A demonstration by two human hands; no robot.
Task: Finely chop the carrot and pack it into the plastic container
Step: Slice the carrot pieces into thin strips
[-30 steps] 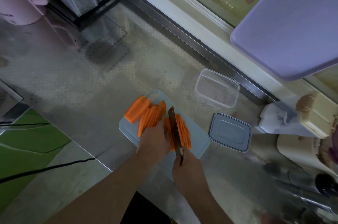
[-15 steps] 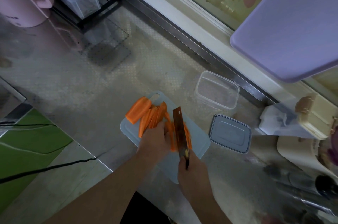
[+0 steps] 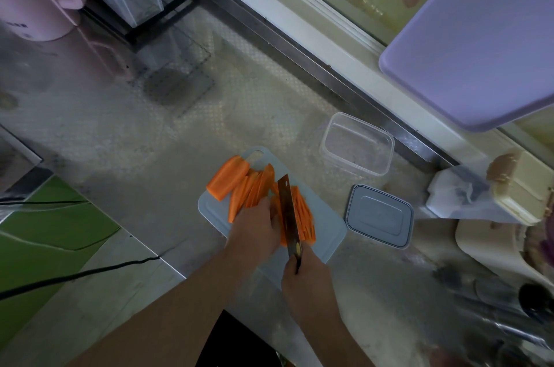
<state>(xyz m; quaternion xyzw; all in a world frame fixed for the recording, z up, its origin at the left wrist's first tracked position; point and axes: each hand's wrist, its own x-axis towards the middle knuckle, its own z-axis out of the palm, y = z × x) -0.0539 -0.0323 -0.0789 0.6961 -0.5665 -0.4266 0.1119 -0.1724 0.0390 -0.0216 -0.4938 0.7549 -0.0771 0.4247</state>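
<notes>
Orange carrot slabs (image 3: 244, 188) lie on a rounded plastic cutting board (image 3: 326, 229); left hand (image 3: 254, 229) presses them flat-fingered, right hand (image 3: 305, 276) grips the flat-bladed knife (image 3: 288, 214).

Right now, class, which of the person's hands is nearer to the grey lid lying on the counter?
Right. The right hand grips the knife at the cutting board's near edge, closer to the lid. The left hand presses the carrot slices, farther left.
</notes>
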